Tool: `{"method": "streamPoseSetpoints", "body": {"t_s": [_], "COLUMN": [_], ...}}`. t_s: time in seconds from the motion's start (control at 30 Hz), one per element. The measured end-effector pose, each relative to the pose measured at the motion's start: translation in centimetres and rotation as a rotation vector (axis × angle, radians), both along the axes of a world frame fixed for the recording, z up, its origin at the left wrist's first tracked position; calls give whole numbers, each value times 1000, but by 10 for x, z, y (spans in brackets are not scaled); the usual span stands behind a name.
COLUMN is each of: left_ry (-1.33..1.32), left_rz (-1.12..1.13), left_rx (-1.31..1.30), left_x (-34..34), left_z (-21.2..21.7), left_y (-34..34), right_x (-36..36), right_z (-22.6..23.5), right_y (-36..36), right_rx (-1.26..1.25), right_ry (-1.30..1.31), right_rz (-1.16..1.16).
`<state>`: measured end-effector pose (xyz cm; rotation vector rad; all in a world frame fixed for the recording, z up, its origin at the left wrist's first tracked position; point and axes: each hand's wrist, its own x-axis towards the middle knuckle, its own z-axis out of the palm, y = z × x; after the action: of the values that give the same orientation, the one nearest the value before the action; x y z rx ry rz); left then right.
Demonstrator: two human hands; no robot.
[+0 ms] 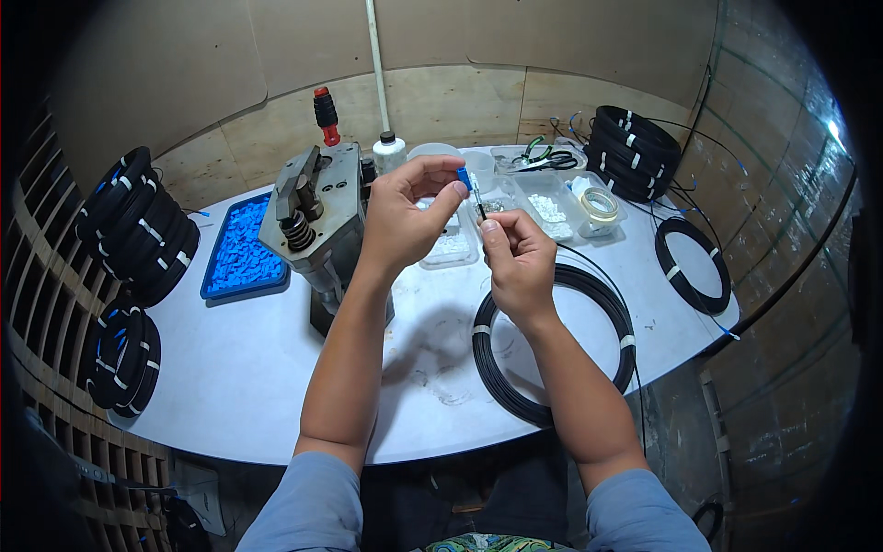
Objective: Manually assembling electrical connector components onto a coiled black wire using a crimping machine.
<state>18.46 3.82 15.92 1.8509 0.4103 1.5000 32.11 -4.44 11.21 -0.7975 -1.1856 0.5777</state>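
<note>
Between the thumb and fingers of my left hand (405,216) is a small blue connector piece (464,175). My right hand (521,267) pinches a black cable (481,211) close to its end, just below and to the right. A small whitish connector tip (475,188) shows at that cable end, right beside the blue piece; whether the two are joined I cannot tell. Both hands are closed and raised over the middle of the table. Under my right forearm lies a large coil of black cable (483,354), bound with white tape.
A metal press (317,202) stands left of my hands, beside a blue tray (243,293) of small blue pieces. Clear bins with white parts (550,210), a tape roll (600,204) and scissors (552,160) lie behind. Stacked cable coils (138,230) line the left; more (633,152) stand right.
</note>
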Motion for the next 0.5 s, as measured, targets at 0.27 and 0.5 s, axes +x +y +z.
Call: {"method": "streamPoseSetpoints", "body": {"t_s": [0.27,0.5], "left_ry": [-19,-83], "left_rz": [-311,-433], "left_rx": [-324,-386], "left_x": [-8,-9], "left_z": [6,2], "left_y": [-1,4], "right_x": [1,1], "right_z": [0,0], "right_y": [0,0], "right_rx": [1,-10], "right_ry": [18,19], "right_rz": [13,34]}}
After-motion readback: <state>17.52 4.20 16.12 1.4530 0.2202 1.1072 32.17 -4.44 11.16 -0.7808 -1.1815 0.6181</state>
